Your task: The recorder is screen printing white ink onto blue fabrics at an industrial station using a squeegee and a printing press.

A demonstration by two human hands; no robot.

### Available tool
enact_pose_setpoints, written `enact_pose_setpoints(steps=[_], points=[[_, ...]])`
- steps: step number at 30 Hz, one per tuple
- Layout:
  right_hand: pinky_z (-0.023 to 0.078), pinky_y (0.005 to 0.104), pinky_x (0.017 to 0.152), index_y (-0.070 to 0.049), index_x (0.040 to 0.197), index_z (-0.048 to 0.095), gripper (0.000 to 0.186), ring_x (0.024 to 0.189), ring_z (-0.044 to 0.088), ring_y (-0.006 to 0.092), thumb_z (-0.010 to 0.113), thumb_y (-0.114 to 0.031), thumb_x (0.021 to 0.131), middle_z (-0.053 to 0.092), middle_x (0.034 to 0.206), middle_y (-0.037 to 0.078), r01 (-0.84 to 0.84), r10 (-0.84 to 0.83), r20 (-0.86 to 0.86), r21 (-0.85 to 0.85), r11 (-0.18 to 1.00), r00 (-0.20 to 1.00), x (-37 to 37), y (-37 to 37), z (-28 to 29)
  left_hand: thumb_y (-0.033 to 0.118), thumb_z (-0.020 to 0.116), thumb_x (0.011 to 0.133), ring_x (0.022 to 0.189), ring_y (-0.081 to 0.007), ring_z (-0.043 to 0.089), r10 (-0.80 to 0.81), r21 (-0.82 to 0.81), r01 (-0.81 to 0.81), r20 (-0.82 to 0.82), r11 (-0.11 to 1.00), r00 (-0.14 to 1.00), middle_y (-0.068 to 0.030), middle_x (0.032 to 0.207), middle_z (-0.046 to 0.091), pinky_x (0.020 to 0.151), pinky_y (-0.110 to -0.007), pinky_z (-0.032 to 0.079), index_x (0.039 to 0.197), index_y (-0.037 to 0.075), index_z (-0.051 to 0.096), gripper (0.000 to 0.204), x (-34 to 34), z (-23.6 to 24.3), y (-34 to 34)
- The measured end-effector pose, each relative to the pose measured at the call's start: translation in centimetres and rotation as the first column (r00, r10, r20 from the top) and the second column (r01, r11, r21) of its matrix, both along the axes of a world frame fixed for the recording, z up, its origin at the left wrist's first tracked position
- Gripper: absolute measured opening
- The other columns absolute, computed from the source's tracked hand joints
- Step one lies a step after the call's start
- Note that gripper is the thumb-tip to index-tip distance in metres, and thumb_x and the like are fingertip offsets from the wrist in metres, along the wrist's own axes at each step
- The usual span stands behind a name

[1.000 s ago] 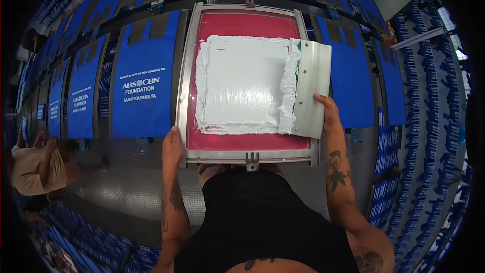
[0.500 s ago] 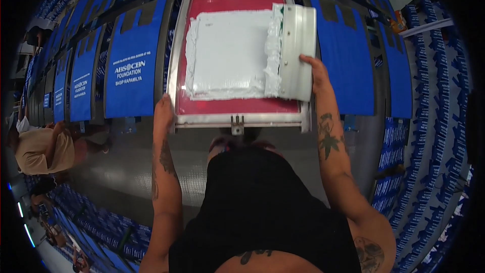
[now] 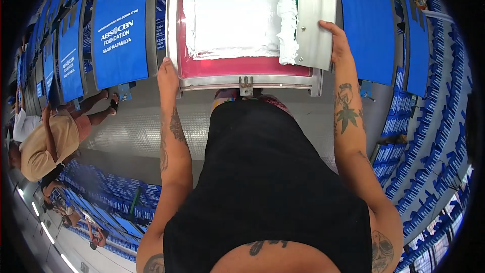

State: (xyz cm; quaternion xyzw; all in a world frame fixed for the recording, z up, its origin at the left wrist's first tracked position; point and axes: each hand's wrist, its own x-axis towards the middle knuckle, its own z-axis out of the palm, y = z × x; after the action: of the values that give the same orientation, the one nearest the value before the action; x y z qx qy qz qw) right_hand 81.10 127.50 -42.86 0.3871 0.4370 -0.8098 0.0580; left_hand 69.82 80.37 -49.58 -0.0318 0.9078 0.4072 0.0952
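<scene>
A screen printing frame (image 3: 175, 30) with metal sides and a red mesh border lies in front of me, partly cut off by the top of the picture. Thick white ink (image 3: 232, 15) covers the middle of its mesh. My left hand (image 3: 168, 77) grips the frame's left side near the front corner, thumb on top and other fingers mostly hidden. Along the right of the ink rests a wide pale squeegee (image 3: 318, 25), with a ridge of ink against its blade. My right hand (image 3: 339, 43) is closed on the squeegee's right edge, the fingers partly hidden beneath it.
Blue fabric panels (image 3: 121, 35) with white print lie to the left; plain blue panels (image 3: 366, 25) are on the right. More printed blue pieces (image 3: 429, 106) line racks at the far right. A person in a tan shirt (image 3: 58, 136) stands at the left, with other people farther back.
My view has tilted, so the frame and both hands sit higher in the picture. Both hands keep their holds, and the squeegee remains at the right of the ink.
</scene>
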Motion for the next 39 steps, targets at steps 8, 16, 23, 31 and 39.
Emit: enact_pose_setpoints(steps=[8,16,23,31,39], points=[[0.052,0.0398,0.086,0.003,0.116,0.059,0.045,0.096,0.065,0.027,0.068,-0.021,0.08,0.067,0.104,0.014,0.051,-0.04,-0.036,0.379,0.924,0.999,0.5,-1.7,1.7,0.04,0.036,0.102,0.094,-0.0315,0.059,0.014,0.149,-0.021,0.047,0.989,0.999,-0.0239,0.101,0.064,0.088,-0.038,0.045,0.108,-0.008,0.058,0.054,2.5,-1.3,0.1],[0.047,0.0349,0.082,-0.006,0.125,0.057,0.048,0.094,0.065,0.0272,0.067,-0.03,0.085,0.066,0.102,0.019,-0.508,0.661,0.506,0.835,-0.213,0.554,-17.2,-3.9,10.2,0.035,0.057,0.093,0.114,-0.0335,0.052,-0.118,0.184,0.103,0.074,0.978,0.99,-0.0241,0.12,0.054,0.1,-0.041,0.037,0.123,-0.002,0.052,0.048,-4.3,3.1,2.7],[0.044,0.0419,0.075,-0.014,0.115,0.058,0.037,0.088,0.057,0.0266,0.056,-0.008,0.078,0.062,0.095,0.005,-0.029,0.466,0.494,0.709,-0.705,0.734,-9.2,-9.5,-2.5,0.013,0.065,0.074,0.122,-0.0375,0.041,-0.594,-0.388,0.46,-0.389,0.799,0.704,-0.0204,0.131,0.044,0.1,-0.048,0.033,0.142,0.005,0.036,0.075,-5.7,6.6,11.6],[0.041,0.0377,0.078,-0.013,0.103,0.068,0.041,0.089,0.057,0.0225,0.069,-0.009,0.062,0.065,0.101,0.001,-0.317,0.42,0.485,0.856,-0.409,0.767,5.9,-11.2,6.5,-0.005,0.059,0.062,0.088,-0.0286,0.053,-0.733,-0.317,0.675,-0.448,0.666,0.512,-0.0099,0.091,0.056,0.075,-0.038,0.04,0.095,0.003,0.061,0.034,2.7,10.8,9.1],[0.05,0.0366,0.078,-0.014,0.095,0.069,0.042,0.09,0.062,0.0234,0.07,-0.007,0.053,0.067,0.097,0.001,-0.336,0.425,0.439,0.894,-0.297,0.792,6.9,-12.1,2.8,-0.005,0.065,0.059,0.093,-0.034,0.054,-0.686,-0.377,0.591,-0.199,0.713,0.7,-0.0119,0.098,0.059,0.08,-0.042,0.049,0.093,0.003,0.062,0.036,5.2,8.0,9.6]])
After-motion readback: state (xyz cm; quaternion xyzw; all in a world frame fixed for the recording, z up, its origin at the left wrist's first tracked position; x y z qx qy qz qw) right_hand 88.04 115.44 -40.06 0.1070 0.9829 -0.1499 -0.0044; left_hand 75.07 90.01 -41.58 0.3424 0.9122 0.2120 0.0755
